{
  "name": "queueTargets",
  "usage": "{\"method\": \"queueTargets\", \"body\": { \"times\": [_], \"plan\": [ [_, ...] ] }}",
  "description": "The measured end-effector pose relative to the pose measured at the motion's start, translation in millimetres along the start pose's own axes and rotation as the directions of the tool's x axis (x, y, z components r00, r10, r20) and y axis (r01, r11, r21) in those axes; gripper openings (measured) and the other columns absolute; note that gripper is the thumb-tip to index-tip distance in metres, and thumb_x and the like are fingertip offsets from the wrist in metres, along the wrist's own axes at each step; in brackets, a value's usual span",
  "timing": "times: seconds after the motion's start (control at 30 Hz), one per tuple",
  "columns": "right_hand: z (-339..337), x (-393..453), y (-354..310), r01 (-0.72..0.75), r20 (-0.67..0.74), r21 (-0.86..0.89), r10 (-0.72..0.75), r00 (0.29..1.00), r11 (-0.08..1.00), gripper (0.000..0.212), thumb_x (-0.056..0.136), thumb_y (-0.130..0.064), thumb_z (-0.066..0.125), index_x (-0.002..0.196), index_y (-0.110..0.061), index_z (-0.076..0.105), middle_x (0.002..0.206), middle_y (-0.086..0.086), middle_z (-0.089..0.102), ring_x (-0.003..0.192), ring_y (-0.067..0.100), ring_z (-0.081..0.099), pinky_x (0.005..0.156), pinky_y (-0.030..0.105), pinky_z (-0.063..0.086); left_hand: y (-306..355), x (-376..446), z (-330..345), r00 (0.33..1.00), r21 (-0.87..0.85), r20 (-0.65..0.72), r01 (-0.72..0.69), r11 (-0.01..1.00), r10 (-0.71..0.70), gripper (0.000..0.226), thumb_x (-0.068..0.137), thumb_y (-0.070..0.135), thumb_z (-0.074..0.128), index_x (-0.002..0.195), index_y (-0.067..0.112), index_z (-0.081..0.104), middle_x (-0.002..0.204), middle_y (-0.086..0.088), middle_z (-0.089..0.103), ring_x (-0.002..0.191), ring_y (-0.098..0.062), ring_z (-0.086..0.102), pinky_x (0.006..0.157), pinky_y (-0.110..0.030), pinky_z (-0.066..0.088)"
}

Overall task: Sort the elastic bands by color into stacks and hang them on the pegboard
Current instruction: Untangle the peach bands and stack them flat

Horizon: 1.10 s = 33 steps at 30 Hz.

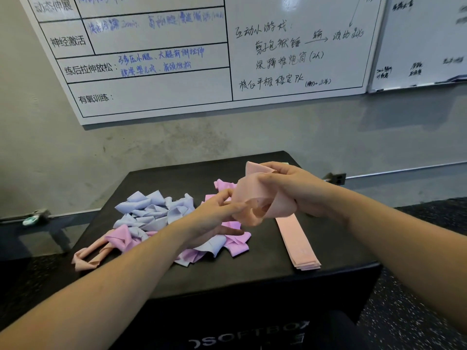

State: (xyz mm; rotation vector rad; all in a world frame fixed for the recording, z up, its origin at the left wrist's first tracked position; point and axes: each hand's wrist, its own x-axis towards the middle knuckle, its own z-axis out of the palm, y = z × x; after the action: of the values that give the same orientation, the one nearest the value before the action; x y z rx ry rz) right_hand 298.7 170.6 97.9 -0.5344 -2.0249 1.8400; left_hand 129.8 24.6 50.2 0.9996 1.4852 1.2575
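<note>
I read "SOFTBOX" in pale capitals, partly cut off, on the front face of the black padded box [252, 274] that serves as my work surface. On the wall beyond the hands hangs a ruled whiteboard [156, 97] with printed Chinese row labels, among them 神经激活, 练后拉伸放松 and 有氧训练, and handwritten blue and black notes which I can read only in part; a second whiteboard [424, 41] hangs to its right, its writing too blurred to read. My right hand [298, 190] has its fingers curled around a peach elastic band [255, 198], a flat, thin, matte loop, crumpled and folded over itself, raised above the box top. My left hand [217, 213] pinches the near lower edge of the same band with fingertips. Directly below the right hand, a flat stack of peach bands [298, 243] lies on the box, straight and rectangular, its layered edges visible at the near end. Below and left of the left hand lies an unsorted heap: lavender-blue bands [151, 210], twisted and creased, with pink bands [236, 245] mixed among and beside them. Farther left, at the box's near left edge, a loose peach band [88, 258] lies twisted. The wall is rough grey concrete.
</note>
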Motion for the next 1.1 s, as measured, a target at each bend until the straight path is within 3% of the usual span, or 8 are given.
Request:
{"method": "queueTargets", "body": {
  "times": [0.2,0.33,0.53,0.67,0.73,0.87,1.0,1.1],
  "plan": [
    [-3,-33,1,-0.071,0.081,-0.026,0.073,0.994,0.997,0.046,0.092,-0.020,0.073,0.134,-0.026,0.057,0.122,0.007,0.065,0.092,0.022,0.070,0.069,0.036,0.059,18,-23,15,0.997,-0.215,-0.036,-0.071,0.974,0.065,0.030,0.095,0.015,0.054,0.122,0.013,0.069,0.109,-0.017,0.066,0.102,-0.027,0.062,0.094,-0.046,0.050],
    [-2,-49,9,-0.122,0.097,-0.131,0.135,0.986,0.984,0.079,0.073,-0.023,0.080,0.142,-0.035,0.045,0.122,0.005,0.066,0.098,0.022,0.071,0.085,0.044,0.061,24,-35,14,0.987,-0.035,-0.141,-0.078,0.996,0.073,0.051,0.075,0.019,0.053,0.121,-0.002,0.062,0.072,-0.006,0.068,0.067,-0.018,0.063,0.073,-0.027,0.047],
    [6,-70,19,-0.136,0.079,-0.242,0.160,0.984,0.961,0.055,0.091,-0.012,0.064,0.132,-0.040,0.040,0.118,0.006,0.067,0.095,0.024,0.070,0.076,0.045,0.058,36,-51,18,0.972,0.062,-0.190,-0.132,0.989,0.141,0.037,0.072,0.031,0.052,0.085,-0.004,0.056,0.050,-0.005,0.053,0.047,-0.016,0.047,0.054,-0.026,0.032],
    [9,-78,20,-0.150,0.083,-0.407,0.200,0.976,0.901,0.025,0.094,-0.025,0.060,0.118,-0.019,0.060,0.108,0.009,0.062,0.086,0.021,0.060,0.061,0.031,0.052,41,-58,19,0.969,0.055,-0.198,-0.137,0.989,0.145,0.036,0.089,0.028,0.051,0.096,-0.007,0.058,0.059,-0.007,0.060,0.055,-0.019,0.052,0.063,-0.037,0.021],
    [11,-80,19,-0.154,0.043,-0.616,0.229,0.973,0.772,0.016,0.095,-0.032,0.060,0.105,-0.022,0.069,0.104,0.009,0.069,0.085,0.020,0.064,0.063,0.030,0.053,41,-59,19,0.962,0.057,-0.240,-0.120,0.991,0.131,0.049,0.081,0.032,0.060,0.112,-0.006,0.059,0.077,-0.009,0.071,0.079,-0.024,0.061,0.072,-0.039,0.032],
    [15,-85,20,-0.079,0.042,-0.855,0.221,0.974,0.512,0.024,0.099,-0.044,0.053,0.094,-0.029,0.071,0.093,-0.002,0.071,0.088,0.018,0.066,0.076,0.031,0.050,43,-65,28,0.958,0.137,-0.266,-0.070,0.988,0.104,0.021,0.081,0.028,0.065,0.093,0.012,0.063,0.083,-0.002,0.071,0.088,-0.024,0.058,0.069,-0.033,0.038],
    [21,-89,19,-0.135,0.036,-0.769,0.254,0.967,0.624,0.031,0.094,-0.058,0.058,0.106,-0.035,0.075,0.099,-0.010,0.071,0.095,0.012,0.065,0.089,0.028,0.050,48,-74,40,0.977,0.074,-0.205,-0.051,0.996,0.065,0.051,0.080,0.032,0.059,0.121,0.000,0.058,0.098,-0.005,0.074,0.073,-0.019,0.061,0.057,-0.030,0.035],
    [24,-94,16,-0.114,0.063,-0.631,0.198,0.978,0.768,0.012,0.094,-0.045,0.066,0.089,-0.038,0.075,0.095,-0.018,0.073,0.099,0.005,0.065,0.082,0.018,0.047,54,-81,51,0.981,0.070,-0.185,-0.053,0.996,0.065,0.028,0.090,0.028,0.054,0.107,0.007,0.059,0.077,0.003,0.070,0.060,-0.012,0.059,0.052,-0.028,0.028]
  ]
}}
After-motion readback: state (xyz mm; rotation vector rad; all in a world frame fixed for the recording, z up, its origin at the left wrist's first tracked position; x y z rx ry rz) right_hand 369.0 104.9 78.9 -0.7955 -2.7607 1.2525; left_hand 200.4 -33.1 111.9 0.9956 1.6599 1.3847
